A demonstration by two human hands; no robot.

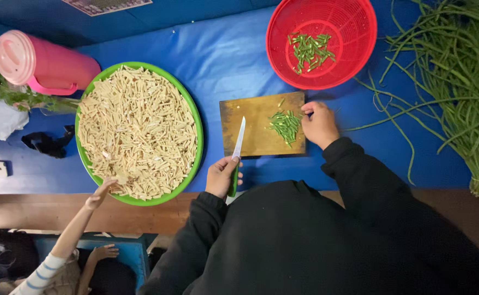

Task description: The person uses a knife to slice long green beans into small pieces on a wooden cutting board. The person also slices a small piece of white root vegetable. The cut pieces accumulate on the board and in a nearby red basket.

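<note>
Two hands work at a wooden cutting board on the blue tabletop: the left hand is closed around a green-handled knife, and the right hand curls loosely beside cut green beans, gripping nothing visible.

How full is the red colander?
Nearly empty: the red colander holds only a small heap of cut green bean pieces, with bare mesh around it.

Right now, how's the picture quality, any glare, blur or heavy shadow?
Head view: light is soft and even, with a pale sheen on the blue table cover; the knife in the left hand and the cut green beans by the right hand look fairly sharp; the black sleeves lose detail; the bottom left corner is dim.
</note>
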